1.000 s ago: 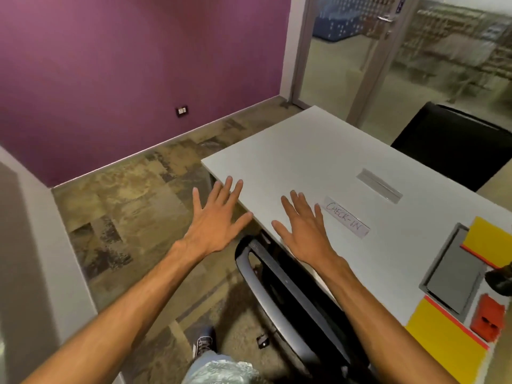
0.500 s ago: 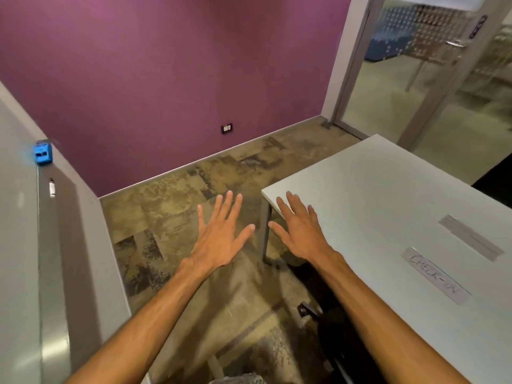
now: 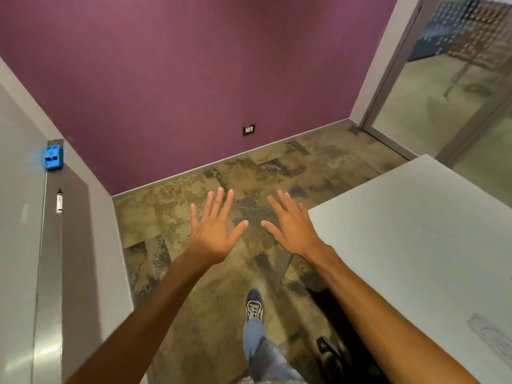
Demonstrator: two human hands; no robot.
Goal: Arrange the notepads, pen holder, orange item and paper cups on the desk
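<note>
Purple wall | desk | left hand, right hand spread, empty

1. Big flat purple wall with a small black double wall socket low down.
2. Mottled brown-olive carpet tile floor.
3. Grey whiteboard panel on the left, with a blue plastic eraser stuck to it and a white marker pen with a dark cap just below.
4. Glass partition with a grey metal frame at top right.
5. One dark lace-up sneaker under a blue jeans leg.
</note>
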